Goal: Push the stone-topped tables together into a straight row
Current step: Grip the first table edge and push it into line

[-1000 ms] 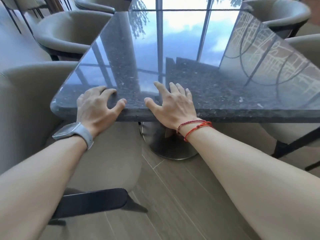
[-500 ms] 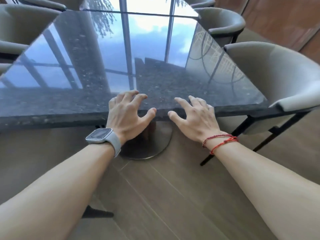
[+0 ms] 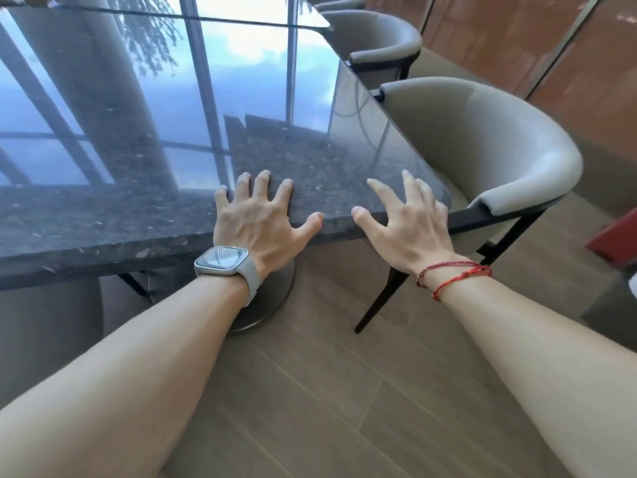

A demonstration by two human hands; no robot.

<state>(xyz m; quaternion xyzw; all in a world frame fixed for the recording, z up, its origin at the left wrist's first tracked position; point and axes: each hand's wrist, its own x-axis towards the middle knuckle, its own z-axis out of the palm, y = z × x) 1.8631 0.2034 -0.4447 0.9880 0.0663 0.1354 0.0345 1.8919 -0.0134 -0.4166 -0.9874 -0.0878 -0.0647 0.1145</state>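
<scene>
- Stone-topped table (image 3: pixel 138 219): the near edge crosses the view and the left part is cut off.
- Second table (image 3: pixel 241 8): along the far edge, mostly out of frame; contact unclear.
- Grey armchair (image 3: pixel 482 139): just beside the near right corner.
- Round metal base (image 3: pixel 279 298): partly hidden by the left wrist.
- Left hand (image 3: pixel 258 222), right hand (image 3: pixel 410 225): fingers spread on the top at the near edge, thumbs at its face.
- Red object (image 3: pixel 617 236): cut off, unidentifiable.

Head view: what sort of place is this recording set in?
Probably a restaurant or café dining area: a polished stone-topped table on a round metal pedestal base, matching grey tub chairs along its side, and a second table just beyond it.
</scene>
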